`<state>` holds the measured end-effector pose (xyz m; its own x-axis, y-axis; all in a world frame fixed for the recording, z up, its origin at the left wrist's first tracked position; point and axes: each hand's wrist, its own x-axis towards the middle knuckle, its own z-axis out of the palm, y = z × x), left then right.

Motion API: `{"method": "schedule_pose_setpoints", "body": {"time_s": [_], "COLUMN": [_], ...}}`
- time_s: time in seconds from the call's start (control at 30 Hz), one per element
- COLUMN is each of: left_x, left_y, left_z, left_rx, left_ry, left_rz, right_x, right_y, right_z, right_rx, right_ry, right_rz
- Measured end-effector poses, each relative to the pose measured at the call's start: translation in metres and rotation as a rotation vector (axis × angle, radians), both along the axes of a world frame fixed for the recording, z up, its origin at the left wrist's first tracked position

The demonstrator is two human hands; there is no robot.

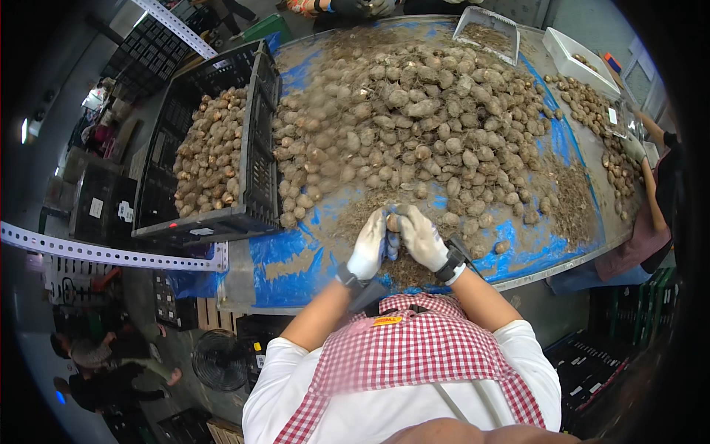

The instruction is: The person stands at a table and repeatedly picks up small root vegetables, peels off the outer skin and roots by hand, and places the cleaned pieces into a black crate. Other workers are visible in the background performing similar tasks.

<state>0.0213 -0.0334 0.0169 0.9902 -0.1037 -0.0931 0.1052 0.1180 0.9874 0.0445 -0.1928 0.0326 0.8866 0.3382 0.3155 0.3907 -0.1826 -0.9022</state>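
Note:
My left hand [370,244] and my right hand [422,237], both in white work gloves with straps at the wrists, meet near the table's front edge. A small brown taro corm [392,222] sits between their fingertips; the fingers partly cover it. Just beyond my hands rises a large heap of hairy taro corms [421,108]. Loose root fibres and dirt [410,273] lie beneath my hands on a blue plastic sheet [283,266]. To the left, a black plastic crate [260,133] holds many taro corms [213,155], some with pale cut ends.
A white scoop [516,41] with debris and a white bin [577,61] stand at the far right. Another person's gloved hand [633,149] is by smaller corms at the right. Across the table are a co-worker's gloved hands [366,8]. A perforated metal rail [111,248] runs at left.

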Motion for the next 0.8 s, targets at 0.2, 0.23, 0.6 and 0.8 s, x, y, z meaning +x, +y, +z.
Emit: {"method": "schedule_pose_setpoints", "body": {"time_s": [0.2,0.23,0.6,0.8], "left_x": [-0.004,-0.006,0.001,-0.005], "left_y": [-0.019,-0.022,-0.014,-0.015], "left_z": [0.018,0.022,0.028,0.012], "left_rx": [0.429,0.381,0.619,0.211], "left_ry": [-0.238,-0.187,-0.559,-0.091], "left_rz": [0.227,0.236,0.154,0.189], "right_x": [-0.006,-0.007,0.006,0.007], "right_y": [0.012,0.015,0.009,0.017], "right_z": [0.017,0.021,-0.001,-0.017], "right_rx": [-0.075,-0.035,-0.109,0.368], "right_ry": [-0.156,-0.106,-0.377,0.272], "right_rz": [-0.102,-0.117,-0.174,-0.18]}}
